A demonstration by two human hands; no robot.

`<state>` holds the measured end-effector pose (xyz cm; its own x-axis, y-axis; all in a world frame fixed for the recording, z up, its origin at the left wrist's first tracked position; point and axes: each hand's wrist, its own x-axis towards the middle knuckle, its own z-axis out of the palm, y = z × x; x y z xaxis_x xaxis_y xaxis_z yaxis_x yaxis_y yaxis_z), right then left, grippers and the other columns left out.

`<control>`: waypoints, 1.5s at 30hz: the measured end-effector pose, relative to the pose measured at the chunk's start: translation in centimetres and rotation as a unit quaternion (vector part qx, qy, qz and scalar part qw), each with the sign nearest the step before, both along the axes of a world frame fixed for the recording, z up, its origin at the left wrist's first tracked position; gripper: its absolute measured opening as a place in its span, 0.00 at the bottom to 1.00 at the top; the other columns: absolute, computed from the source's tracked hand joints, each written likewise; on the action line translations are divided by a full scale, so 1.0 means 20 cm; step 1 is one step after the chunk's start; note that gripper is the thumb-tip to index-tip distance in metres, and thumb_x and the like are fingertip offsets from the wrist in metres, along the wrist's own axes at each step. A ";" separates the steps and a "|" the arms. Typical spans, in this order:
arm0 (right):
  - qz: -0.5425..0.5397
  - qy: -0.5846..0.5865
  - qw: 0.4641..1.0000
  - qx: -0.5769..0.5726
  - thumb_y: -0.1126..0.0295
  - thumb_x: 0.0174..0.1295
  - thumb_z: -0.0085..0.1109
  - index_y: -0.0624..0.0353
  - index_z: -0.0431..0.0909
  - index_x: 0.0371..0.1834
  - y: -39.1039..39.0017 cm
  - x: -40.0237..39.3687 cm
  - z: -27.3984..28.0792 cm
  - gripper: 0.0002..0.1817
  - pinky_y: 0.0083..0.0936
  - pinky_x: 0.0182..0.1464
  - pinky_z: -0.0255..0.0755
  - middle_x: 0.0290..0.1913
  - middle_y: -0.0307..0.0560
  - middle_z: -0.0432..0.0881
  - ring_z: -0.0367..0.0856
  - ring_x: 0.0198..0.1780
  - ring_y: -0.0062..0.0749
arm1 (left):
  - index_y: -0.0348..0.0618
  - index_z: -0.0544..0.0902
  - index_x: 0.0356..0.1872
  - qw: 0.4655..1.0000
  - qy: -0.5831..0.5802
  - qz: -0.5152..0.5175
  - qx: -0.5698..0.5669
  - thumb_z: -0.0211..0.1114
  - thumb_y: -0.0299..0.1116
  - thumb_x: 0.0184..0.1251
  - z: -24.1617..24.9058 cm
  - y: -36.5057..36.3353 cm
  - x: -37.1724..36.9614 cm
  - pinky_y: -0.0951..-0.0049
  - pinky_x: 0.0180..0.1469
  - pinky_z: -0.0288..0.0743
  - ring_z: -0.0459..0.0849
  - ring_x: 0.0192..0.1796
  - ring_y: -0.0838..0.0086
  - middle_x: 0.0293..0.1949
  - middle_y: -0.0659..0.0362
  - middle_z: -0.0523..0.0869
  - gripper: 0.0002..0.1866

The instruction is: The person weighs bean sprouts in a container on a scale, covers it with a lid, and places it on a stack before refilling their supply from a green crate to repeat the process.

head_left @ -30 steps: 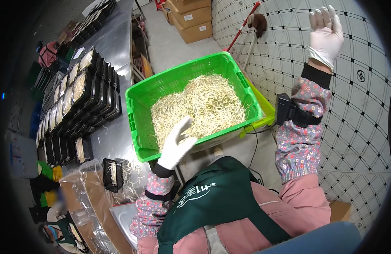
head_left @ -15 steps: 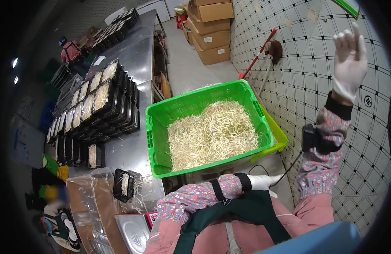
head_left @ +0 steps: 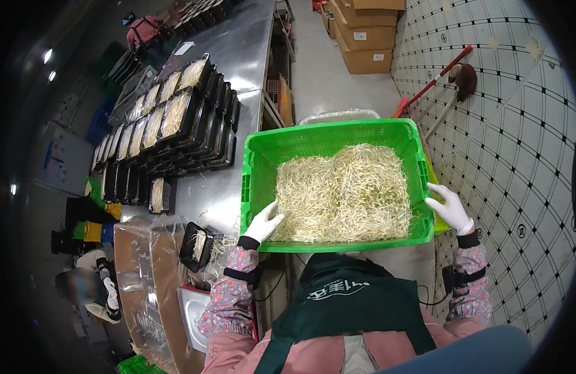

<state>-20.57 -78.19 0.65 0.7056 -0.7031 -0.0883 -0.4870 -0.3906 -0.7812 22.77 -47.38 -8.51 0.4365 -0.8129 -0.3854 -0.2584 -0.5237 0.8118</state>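
A green plastic crate [head_left: 337, 247] stands right in front of me, with a thick layer of bean sprouts [head_left: 369, 193] inside. My left hand [head_left: 261, 225], in a white glove, reaches over its near left corner with thumb and fingers apart, the tips beside the sprouts. At the crate's right end, my gloved right hand [head_left: 451, 210] has its fingers spread, their tips right at the rim. Left of the crate, a black tray [head_left: 196, 247] with a few sprouts lies on the metal table among loose sprouts.
Stacked black trays of sprouts [head_left: 176, 115] fill part of the metal table [head_left: 241, 59]. A cardboard box lined with plastic [head_left: 166, 293] and a scale [head_left: 194, 311] are at lower left. Two people work on the left. Cardboard boxes [head_left: 366, 40] and a red-handled tool [head_left: 440, 76] stand beyond the crate.
My right hand has come down from high on the right to the crate's right end. My left hand has moved from near my body to the near left corner. The view has shifted.
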 end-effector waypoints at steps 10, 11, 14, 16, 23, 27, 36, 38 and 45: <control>0.337 0.147 0.930 -0.016 0.46 0.56 0.62 0.65 0.63 0.69 0.18 1.25 -0.50 0.44 0.35 0.68 0.62 0.66 0.62 0.69 0.68 0.67 0.51 | 0.37 0.59 0.72 0.945 -0.091 -0.198 0.245 0.73 0.39 0.53 -0.36 -0.22 0.11 0.68 0.69 0.63 0.69 0.69 0.55 0.67 0.40 0.69 0.46; 0.358 0.174 0.917 0.007 0.46 0.56 0.63 0.65 0.61 0.70 0.24 1.37 -0.59 0.45 0.34 0.69 0.60 0.68 0.62 0.67 0.66 0.68 0.51 | 0.37 0.59 0.72 0.945 -0.085 -0.196 0.247 0.73 0.39 0.53 -0.36 -0.22 0.13 0.68 0.69 0.63 0.69 0.69 0.55 0.67 0.40 0.69 0.46; 0.377 0.253 0.890 -0.050 0.40 0.48 0.67 0.65 0.57 0.71 0.34 1.65 -0.87 0.53 0.38 0.71 0.58 0.71 0.66 0.60 0.60 0.72 0.54 | 0.38 0.62 0.71 0.950 -0.117 -0.187 0.222 0.69 0.38 0.57 -0.33 -0.22 0.18 0.67 0.68 0.64 0.70 0.68 0.56 0.66 0.42 0.71 0.41; 0.320 0.303 0.893 -0.094 0.35 0.43 0.68 0.61 0.53 0.74 0.42 1.75 -0.99 0.60 0.51 0.71 0.55 0.74 0.67 0.53 0.51 0.74 0.61 | 0.39 0.64 0.70 0.977 -0.102 -0.138 0.125 0.67 0.36 0.59 -0.16 -0.20 0.19 0.67 0.68 0.65 0.71 0.67 0.57 0.65 0.43 0.72 0.37; 0.423 0.366 0.822 -0.107 0.37 0.38 0.74 0.51 0.46 0.77 0.87 1.73 -0.98 0.65 0.67 0.63 0.58 0.77 0.60 0.45 0.47 0.74 0.70 | 0.35 0.70 0.66 0.965 0.132 0.173 -0.144 0.56 0.20 0.68 0.27 0.11 0.27 0.73 0.64 0.69 0.77 0.61 0.70 0.60 0.50 0.78 0.24; 0.404 0.366 0.822 -0.165 0.46 0.38 0.78 0.47 0.49 0.77 0.89 1.77 -1.01 0.62 0.63 0.60 0.65 0.77 0.58 0.49 0.52 0.72 0.69 | 0.35 0.70 0.65 0.954 0.147 0.208 -0.158 0.54 0.18 0.69 0.23 0.25 0.25 0.74 0.65 0.68 0.77 0.61 0.70 0.60 0.50 0.78 0.23; 0.322 0.247 0.911 -0.075 0.70 0.43 0.65 0.55 0.72 0.58 0.45 1.89 -1.06 0.32 0.39 0.51 0.76 0.51 0.55 0.75 0.77 0.53 0.50 | 0.32 0.74 0.61 0.930 0.100 0.313 -0.167 0.52 0.20 0.72 0.21 0.42 0.26 0.70 0.63 0.72 0.81 0.56 0.69 0.53 0.50 0.83 0.18; 0.346 0.231 0.907 -0.061 0.70 0.43 0.65 0.54 0.71 0.60 0.44 1.93 -0.91 0.34 0.39 0.51 0.76 0.52 0.56 0.75 0.77 0.54 0.50 | 0.33 0.75 0.60 0.909 0.124 0.352 -0.185 0.52 0.20 0.72 0.21 0.45 0.25 0.74 0.60 0.72 0.81 0.55 0.71 0.53 0.50 0.83 0.18; 0.409 0.275 0.859 -0.138 0.44 0.35 0.77 0.47 0.47 0.77 0.52 1.92 -0.94 0.65 0.61 0.68 0.54 0.77 0.60 0.46 0.46 0.76 0.62 | 0.36 0.70 0.66 0.954 0.076 0.241 -0.158 0.61 0.18 0.64 0.32 0.27 0.11 0.71 0.62 0.71 0.79 0.59 0.68 0.60 0.50 0.78 0.27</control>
<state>17.79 -67.74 -18.14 0.8782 -0.0389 -0.4768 -0.2264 -0.9118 -0.3426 24.95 -41.95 -2.16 0.7483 -0.6175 -0.2424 0.0837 -0.2746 0.9579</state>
